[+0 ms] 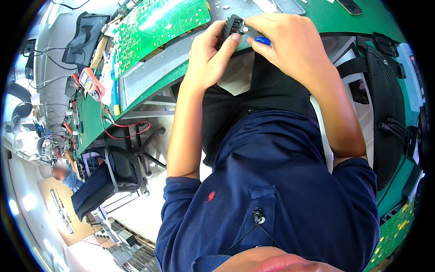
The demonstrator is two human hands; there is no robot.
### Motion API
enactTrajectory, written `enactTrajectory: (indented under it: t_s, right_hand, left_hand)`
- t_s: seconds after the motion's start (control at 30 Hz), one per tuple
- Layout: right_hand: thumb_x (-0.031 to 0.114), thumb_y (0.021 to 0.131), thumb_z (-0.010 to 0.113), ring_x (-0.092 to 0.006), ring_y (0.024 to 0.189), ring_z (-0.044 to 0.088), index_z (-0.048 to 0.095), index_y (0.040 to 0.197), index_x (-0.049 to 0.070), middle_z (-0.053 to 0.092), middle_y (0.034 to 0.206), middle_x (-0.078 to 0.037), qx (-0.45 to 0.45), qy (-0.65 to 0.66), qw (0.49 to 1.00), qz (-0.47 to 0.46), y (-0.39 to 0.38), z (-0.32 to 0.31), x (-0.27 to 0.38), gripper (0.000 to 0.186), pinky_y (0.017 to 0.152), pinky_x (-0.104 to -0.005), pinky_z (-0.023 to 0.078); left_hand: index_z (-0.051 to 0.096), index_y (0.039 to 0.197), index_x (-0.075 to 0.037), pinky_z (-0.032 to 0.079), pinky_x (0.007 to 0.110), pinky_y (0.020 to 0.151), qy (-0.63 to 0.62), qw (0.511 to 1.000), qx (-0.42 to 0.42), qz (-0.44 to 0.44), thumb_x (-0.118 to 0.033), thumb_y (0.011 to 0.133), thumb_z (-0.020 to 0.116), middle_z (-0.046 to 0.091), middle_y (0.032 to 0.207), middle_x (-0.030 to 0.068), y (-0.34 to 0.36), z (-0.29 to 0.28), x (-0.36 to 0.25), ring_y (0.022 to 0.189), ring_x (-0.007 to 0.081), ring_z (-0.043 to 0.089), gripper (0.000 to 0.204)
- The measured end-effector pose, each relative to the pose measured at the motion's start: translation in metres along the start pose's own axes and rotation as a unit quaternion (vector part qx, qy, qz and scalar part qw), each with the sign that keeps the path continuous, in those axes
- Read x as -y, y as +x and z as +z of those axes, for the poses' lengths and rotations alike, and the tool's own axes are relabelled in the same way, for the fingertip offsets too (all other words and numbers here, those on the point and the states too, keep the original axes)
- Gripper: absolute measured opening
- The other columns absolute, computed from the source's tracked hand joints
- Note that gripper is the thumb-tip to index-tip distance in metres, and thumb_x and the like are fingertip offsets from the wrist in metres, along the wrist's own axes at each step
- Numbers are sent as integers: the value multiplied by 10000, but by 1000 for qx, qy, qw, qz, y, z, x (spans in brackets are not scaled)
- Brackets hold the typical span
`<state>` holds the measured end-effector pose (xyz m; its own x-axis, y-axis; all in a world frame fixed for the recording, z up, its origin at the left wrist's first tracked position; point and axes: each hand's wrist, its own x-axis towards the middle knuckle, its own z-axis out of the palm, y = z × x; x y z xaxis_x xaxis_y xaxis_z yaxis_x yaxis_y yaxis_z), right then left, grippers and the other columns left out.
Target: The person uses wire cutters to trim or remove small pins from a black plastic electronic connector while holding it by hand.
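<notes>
Both arms reach over the near edge of the green workbench. My left hand [209,58] is closed around a small black slotted plastic part [233,26], with thumb and fingers pinching its sides. In my right hand [292,45] is a small pair of pliers [263,41] with a blue handle, the fingers wrapped round it. The metal head of the pliers points left and meets the right side of the black part; whether the jaws grip it is too small to tell. Fingers hide most of the handles.
A large green circuit board [158,28] lies to the left on a grey mat [147,81]. Beyond it are a multimeter [92,84] with red leads and tangled cables. A phone [349,7] lies far right, a black mesh backpack [385,109] nearer. A person [72,180] sits far left.
</notes>
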<state>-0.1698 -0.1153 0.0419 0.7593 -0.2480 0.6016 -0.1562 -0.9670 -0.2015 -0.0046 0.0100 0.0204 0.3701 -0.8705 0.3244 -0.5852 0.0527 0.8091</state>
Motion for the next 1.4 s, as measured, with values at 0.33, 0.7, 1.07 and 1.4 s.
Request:
enactTrajectory:
  t_s: [0.33, 0.7, 1.07, 1.4]
  right_hand:
    - [204, 838, 725, -336, 883, 671, 696, 1061, 62, 706, 977, -126, 13, 12, 1000, -23, 4, -6, 4, 266, 747, -409, 528]
    - [184, 825, 736, -331, 897, 674, 705, 1066, 55, 709, 984, -127, 21, -5, 999, -28, 3, -5, 5, 275, 753, -411, 528]
    - [235, 825, 749, -333, 891, 683, 725, 1099, 62, 723, 1015, -140, 72, 6, 997, 32, 7, -13, 5, 324, 785, -388, 537]
    - [216, 820, 750, -330, 900, 682, 724, 1105, 79, 724, 1028, -128, 62, -18, 998, 11, 6, -12, 5, 317, 784, -391, 537]
  left_hand:
    - [639, 1080, -7, 415, 223, 641, -99, 995, 11, -16, -174, 963, 656, 602, 789, -24, -5, -3, 2, 716, 40, 495, 204]
    - [657, 1098, 17, 436, 237, 642, -96, 995, 2, 2, -150, 944, 683, 626, 797, -11, -7, -2, 2, 718, 44, 518, 229]
    - [641, 1126, -10, 430, 215, 673, -98, 995, 15, -10, -212, 968, 664, 649, 819, -7, -8, -5, 0, 752, 49, 549, 257]
    - [662, 1084, 16, 432, 228, 605, -104, 994, -18, 17, -129, 923, 706, 630, 771, -7, -7, 0, 6, 690, 30, 520, 222]
